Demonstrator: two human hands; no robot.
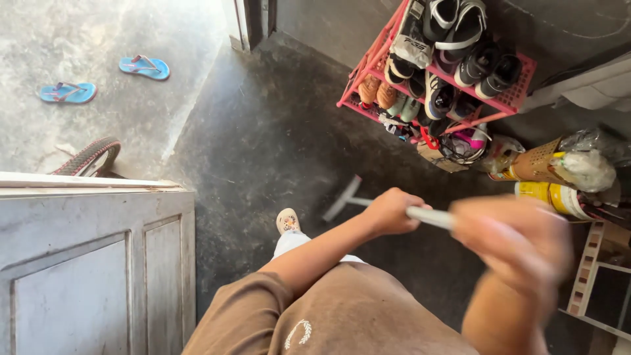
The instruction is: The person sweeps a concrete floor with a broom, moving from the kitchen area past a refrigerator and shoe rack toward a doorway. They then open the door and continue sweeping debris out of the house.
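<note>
My left hand (389,212) is closed around the pale handle of a long-handled floor wiper (342,198), whose narrow grey head rests on the dark concrete floor just ahead of my foot (287,220). My right hand (514,242) grips the same handle higher up, close to the camera and blurred. The handle (428,215) runs between the two hands. My brown shirt fills the bottom of the view.
A pink shoe rack (512,97) with several shoes stands against the wall at the upper right. Yellow containers (551,194) lie beside it. A grey wooden door (92,263) is at the left, a tyre (89,156) and two blue flip-flops (66,92) outside beyond it.
</note>
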